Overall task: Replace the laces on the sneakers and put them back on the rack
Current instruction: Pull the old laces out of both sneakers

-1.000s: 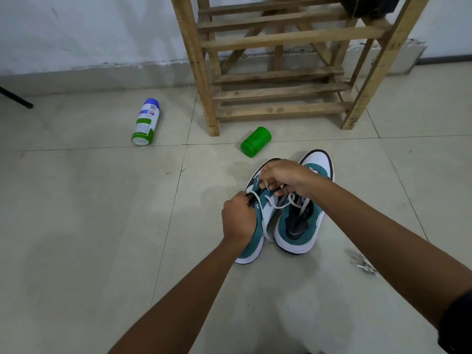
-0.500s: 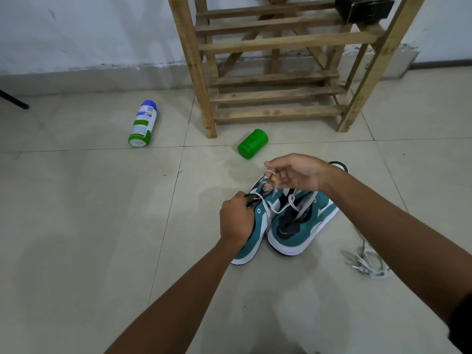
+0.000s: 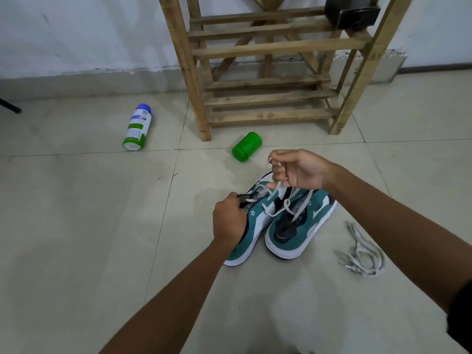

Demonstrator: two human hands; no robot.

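Note:
Two teal and white sneakers lie side by side on the tiled floor, the left sneaker (image 3: 251, 233) and the right sneaker (image 3: 304, 223). My left hand (image 3: 228, 221) grips the left sneaker's upper by the eyelets. Raised above the shoes, my right hand (image 3: 296, 169) pinches a white lace (image 3: 274, 212) that runs down into the left sneaker and loops across both shoes. A loose bundle of grey laces (image 3: 362, 254) lies on the floor to the right. The wooden shoe rack (image 3: 270, 98) stands against the wall behind.
A green jar (image 3: 246, 147) lies on its side just in front of the rack. A spray can (image 3: 137, 127) with a blue cap lies to the left. A black box (image 3: 352, 12) sits on an upper rack shelf. A dark leg (image 3: 10, 106) shows at far left.
My right hand has lifted up and to the right, drawing the lace out of the left sneaker. The right sneaker has swung its toe to the right. My left hand stays on the left sneaker.

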